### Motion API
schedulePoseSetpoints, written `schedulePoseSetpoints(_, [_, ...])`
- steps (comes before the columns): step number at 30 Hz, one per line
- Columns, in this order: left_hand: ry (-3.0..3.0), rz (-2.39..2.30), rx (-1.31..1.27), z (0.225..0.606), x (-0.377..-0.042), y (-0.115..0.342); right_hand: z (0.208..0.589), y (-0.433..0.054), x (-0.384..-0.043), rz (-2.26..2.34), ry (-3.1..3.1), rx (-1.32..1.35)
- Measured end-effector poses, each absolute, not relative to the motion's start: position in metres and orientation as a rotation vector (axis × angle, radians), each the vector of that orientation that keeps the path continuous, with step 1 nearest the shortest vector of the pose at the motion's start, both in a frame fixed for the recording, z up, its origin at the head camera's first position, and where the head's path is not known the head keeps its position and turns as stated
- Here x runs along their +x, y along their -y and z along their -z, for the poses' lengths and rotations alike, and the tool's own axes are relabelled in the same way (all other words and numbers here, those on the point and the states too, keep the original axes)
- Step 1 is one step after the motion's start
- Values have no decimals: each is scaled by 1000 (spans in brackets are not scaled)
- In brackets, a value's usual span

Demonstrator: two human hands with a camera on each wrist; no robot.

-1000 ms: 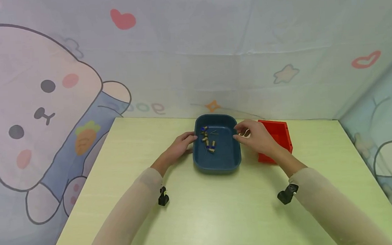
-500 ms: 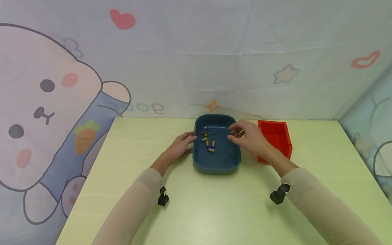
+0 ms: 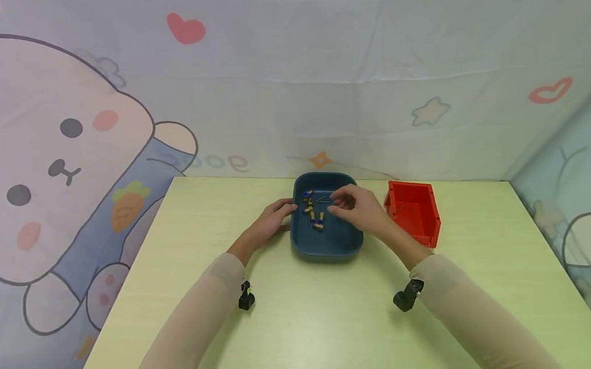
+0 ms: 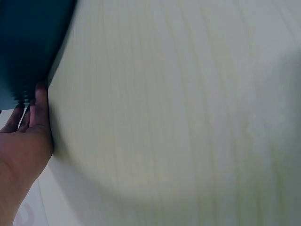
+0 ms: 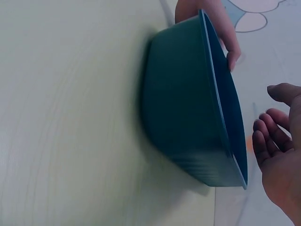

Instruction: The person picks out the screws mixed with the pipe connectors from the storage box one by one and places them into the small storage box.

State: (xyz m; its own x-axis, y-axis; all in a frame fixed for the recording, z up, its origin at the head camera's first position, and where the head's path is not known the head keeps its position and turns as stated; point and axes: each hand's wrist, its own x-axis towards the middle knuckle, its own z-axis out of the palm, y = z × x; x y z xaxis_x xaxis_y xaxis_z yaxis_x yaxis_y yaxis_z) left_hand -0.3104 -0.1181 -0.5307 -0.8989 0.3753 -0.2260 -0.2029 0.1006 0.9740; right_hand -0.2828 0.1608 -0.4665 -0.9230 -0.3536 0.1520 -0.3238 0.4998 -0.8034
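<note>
A dark blue plastic bin [image 3: 333, 250] stands near the back of the table. Several small brass-coloured pieces with blue parts [image 3: 311, 209] lie in its left half, with a few thin metal pins [image 3: 322, 200] beside them. My left hand [image 3: 269, 218] rests at the bin's left side. Its fingers [image 4: 41, 106] lie fairly straight against the outer wall in the left wrist view. Over the bin's right half hovers my right hand [image 3: 361, 208], thumb and fingertips apart with nothing between them. The right wrist view shows that hand [image 5: 282, 146] above the rim, fingers loosely bent.
Right of the blue bin stands a red open box [image 3: 416, 213], with a small thin piece [image 3: 400, 207] visible inside. The light wooden table [image 3: 315, 326] ends at a printed cloth backdrop [image 3: 289, 93] behind. Black wrist cameras hang from both sleeves.
My right hand has moved left, from the blue bin's right rim to over its inside, nearer the small pieces. More of the red box shows. My left hand has stayed in place.
</note>
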Motion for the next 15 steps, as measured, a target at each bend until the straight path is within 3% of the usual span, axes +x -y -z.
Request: schedulePoseSetpoints(15, [-1970, -1839, 176, 530, -311, 117, 483, -134, -279, 1532, -2623, -593])
